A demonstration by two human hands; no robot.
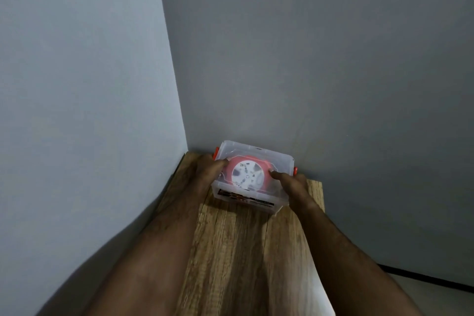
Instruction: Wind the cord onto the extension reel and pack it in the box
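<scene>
Walls meet in a corner at the far end of a narrow wooden shelf (pixel 238 246), and the clear plastic box (pixel 252 202) sits pushed into that corner. Going from the left: the left hand (pixel 205 174) lies against the box's left end, its thumb stretched up onto the lid (pixel 272 159) just below the orange latch (pixel 216 153); whether the other fingers curl round the side is hidden, so the hold on that side is hard to call. Through the lid, in the middle, shows the red reel (pixel 248 173) with its white round face up, lying flat inside the box; no loose cord is visible. On the right, the right hand (pixel 295 185) reaches in with its fingers laid fairly straight on the lid's right edge, just short of the second orange latch (pixel 295 171), pressing more than gripping.

Both forearms run forward along the shelf, nearly parallel, the box directly ahead between the two hands, its long side across them. Packing looks nearly done; the likely remaining step is snapping the two end latches, each within easy reach of the hand beside it.
</scene>
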